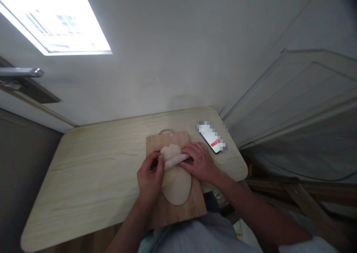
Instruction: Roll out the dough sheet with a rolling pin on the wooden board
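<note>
A flattened sheet of pale dough [176,186] lies on a wooden cutting board [167,218], its far edge wavy and its near edge rounded. Across the dough, slightly tilted, rests a short, whitish rolling pin [175,160]. The fingers of my left hand [151,173] are curled at the pin's left end. At its right end, my right hand [200,162] grips with bent fingers and thumb. Both pin ends are partly hidden by the fingers.
The board lies on a light wood-grain table [92,171] with rounded corners, its metal handle [166,130] pointing away from me. A phone [211,137] lies right of the board. Behind the table stands a white door [156,74] with a metal lever handle [22,73].
</note>
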Available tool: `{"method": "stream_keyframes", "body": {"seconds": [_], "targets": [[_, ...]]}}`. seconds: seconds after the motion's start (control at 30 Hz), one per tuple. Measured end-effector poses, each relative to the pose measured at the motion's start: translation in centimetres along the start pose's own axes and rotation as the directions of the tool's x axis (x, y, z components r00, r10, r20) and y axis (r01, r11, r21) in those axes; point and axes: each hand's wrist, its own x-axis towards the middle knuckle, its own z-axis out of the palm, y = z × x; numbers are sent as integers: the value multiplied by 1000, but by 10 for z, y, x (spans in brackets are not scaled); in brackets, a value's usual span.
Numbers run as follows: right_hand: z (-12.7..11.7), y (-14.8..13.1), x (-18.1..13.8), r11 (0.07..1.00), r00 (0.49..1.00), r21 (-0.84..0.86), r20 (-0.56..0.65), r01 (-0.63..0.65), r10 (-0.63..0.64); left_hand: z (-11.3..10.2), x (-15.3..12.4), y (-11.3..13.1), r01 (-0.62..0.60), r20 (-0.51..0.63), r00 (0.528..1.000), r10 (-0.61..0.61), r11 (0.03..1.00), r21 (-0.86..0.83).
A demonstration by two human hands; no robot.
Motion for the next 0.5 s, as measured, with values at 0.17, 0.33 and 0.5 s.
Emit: {"method": "stream_keyframes", "body": {"seconds": [0.17,0.33,0.5], "targets": [[2,-9,-12,997,994,-20,-84,-73,71,-9,1,-1,-215,47,977,209,957,196],[5,-12,-19,993,986,-41,-126,-113,107,-8,-7,5,-254,64,967,246,939,233],[4,-6,-19,994,990,-45,-104,-104,99,0,-9,10,-283,-11,955,295,925,253]]}}
